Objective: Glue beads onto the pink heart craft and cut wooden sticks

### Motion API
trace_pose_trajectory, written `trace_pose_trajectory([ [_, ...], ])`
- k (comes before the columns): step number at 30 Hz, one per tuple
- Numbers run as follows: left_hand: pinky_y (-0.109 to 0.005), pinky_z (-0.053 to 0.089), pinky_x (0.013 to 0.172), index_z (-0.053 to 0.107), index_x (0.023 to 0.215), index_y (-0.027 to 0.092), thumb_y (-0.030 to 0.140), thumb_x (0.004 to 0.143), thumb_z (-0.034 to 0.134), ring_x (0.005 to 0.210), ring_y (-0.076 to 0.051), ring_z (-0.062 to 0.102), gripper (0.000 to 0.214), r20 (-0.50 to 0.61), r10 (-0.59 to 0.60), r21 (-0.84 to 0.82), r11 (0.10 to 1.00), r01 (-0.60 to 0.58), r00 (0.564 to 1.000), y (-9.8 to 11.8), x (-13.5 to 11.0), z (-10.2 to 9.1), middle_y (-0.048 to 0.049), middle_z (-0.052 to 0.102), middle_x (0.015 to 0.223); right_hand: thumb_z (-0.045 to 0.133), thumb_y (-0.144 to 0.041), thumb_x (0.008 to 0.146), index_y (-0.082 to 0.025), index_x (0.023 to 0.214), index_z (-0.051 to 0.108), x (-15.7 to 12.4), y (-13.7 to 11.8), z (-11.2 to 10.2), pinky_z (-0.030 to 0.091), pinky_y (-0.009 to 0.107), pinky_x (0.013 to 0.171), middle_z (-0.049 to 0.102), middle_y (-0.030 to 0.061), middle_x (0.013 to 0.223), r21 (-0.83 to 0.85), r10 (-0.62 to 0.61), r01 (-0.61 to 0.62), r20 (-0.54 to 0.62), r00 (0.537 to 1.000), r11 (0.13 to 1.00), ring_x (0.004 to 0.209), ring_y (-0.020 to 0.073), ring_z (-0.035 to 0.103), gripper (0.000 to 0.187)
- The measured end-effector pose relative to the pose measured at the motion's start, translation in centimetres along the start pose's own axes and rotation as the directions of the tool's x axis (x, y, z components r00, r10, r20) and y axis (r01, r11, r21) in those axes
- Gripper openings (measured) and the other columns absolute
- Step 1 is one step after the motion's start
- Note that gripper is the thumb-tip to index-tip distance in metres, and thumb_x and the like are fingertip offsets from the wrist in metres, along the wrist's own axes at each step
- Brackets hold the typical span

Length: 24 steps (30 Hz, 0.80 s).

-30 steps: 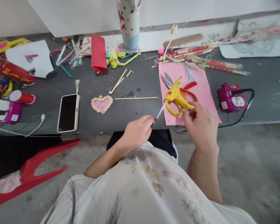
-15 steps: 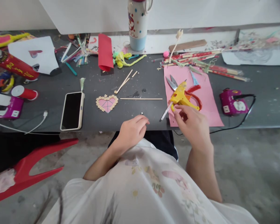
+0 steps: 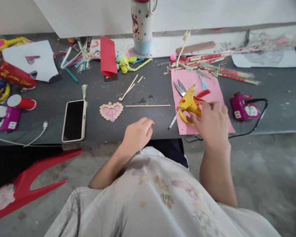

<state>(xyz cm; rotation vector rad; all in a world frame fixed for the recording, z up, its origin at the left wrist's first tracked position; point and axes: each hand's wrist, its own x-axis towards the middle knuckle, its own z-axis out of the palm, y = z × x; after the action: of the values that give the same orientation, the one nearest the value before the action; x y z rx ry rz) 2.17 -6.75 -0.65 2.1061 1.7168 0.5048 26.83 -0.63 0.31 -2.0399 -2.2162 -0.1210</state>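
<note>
Under glue gun, scissors; half-hidden

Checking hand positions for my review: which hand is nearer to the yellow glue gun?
Right. The right hand is at the right end of the yellow glue gun; the left hand is farther off, apart from it to the left.
</note>
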Motion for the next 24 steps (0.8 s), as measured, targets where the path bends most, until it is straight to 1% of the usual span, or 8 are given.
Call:
trace_pose_trajectory([
  [3,-0.024,0.046,0.069,0.065,0.099,0.023,0.013,0.089,0.045,0.084,-0.013,0.067,0.026,0.011,0.003,0.003,1.0,-0.004,1.0,0.1,-0.1,-0.1,0.0008,0.071,0.101,0.053,-0.041,0.088,-0.011,0.126,0.056,1.1,-0.3,-0.2,0.04,0.043,0.081,0.06,0.0222,0.111,-0.068,0.027,-0.019,0.116,0.993,0.997,0.099,0.0353,0.054,0.049],
  [5,-0.024,0.046,0.069,0.065,0.099,0.023,0.013,0.089,0.045,0.084,-0.013,0.067,0.026,0.011,0.003,0.005,1.0,-0.003,1.0,0.0,-0.3,-0.2,0.001,0.071,0.101,0.051,-0.042,0.088,-0.012,0.127,0.055,1.6,-0.5,0.0,0.039,0.042,0.078,0.061,0.0214,0.109,-0.091,0.024,-0.011,0.141,0.99,0.996,0.097,0.0347,0.055,0.048],
  [10,-0.024,0.045,0.068,0.065,0.1,0.024,0.013,0.089,0.044,0.084,-0.012,0.067,0.026,0.01,-0.007,0.005,1.0,0.007,1.0,-0.3,-0.7,-0.5,0.0018,0.071,0.101,0.052,-0.036,0.086,-0.01,0.116,0.059,2.6,-0.2,0.8,0.04,0.04,0.073,0.062,0.0202,0.099,-0.064,-0.014,0.022,0.12,0.993,0.998,0.09,0.0324,0.056,0.04],
  [14,-0.024,0.045,0.068,0.065,0.099,0.023,0.013,0.089,0.044,0.083,-0.012,0.067,0.026,0.003,-0.007,0.001,1.0,0.007,1.0,-0.4,-0.8,-0.7,0.0017,0.071,0.101,0.05,-0.031,0.087,-0.008,0.117,0.057,2.6,0.1,0.8,0.042,0.044,0.078,0.06,0.0227,0.102,-0.037,-0.053,0.058,0.117,0.992,0.998,0.094,0.034,0.056,0.039],
  [17,-0.024,0.045,0.069,0.065,0.1,0.023,0.013,0.089,0.044,0.083,-0.012,0.067,0.026,0.004,0.003,0.003,1.0,-0.003,1.0,-0.4,-0.8,-0.7,0.0009,0.071,0.101,0.048,-0.03,0.088,-0.006,0.12,0.054,2.0,-0.1,0.3,0.043,0.046,0.081,0.059,0.0239,0.103,-0.005,-0.084,0.084,0.086,0.993,0.996,0.097,0.0354,0.055,0.04],
  [21,-0.025,0.046,0.069,0.065,0.101,0.023,0.013,0.089,0.045,0.085,-0.013,0.067,0.026,0.008,0.024,0.013,1.0,-0.024,1.0,-0.4,-0.9,-0.7,0.001,0.071,0.101,0.048,-0.032,0.089,-0.012,0.123,0.051,0.9,-1.3,-1.0,0.046,0.045,0.078,0.058,0.021,0.106,0.074,-0.158,0.156,0.023,0.987,0.985,0.096,0.0346,0.057,0.039],
  [24,-0.025,0.045,0.068,0.066,0.1,0.024,0.014,0.089,0.044,0.085,-0.013,0.067,0.026,0.001,0.016,0.026,1.0,-0.016,1.0,-0.5,-1.4,-0.7,0.0014,0.071,0.101,0.046,-0.032,0.091,-0.014,0.125,0.049,0.1,-2.3,-1.9,0.048,0.044,0.076,0.058,0.0191,0.108,0.138,-0.238,0.229,0.06,0.969,0.964,0.097,0.0346,0.059,0.038],
])
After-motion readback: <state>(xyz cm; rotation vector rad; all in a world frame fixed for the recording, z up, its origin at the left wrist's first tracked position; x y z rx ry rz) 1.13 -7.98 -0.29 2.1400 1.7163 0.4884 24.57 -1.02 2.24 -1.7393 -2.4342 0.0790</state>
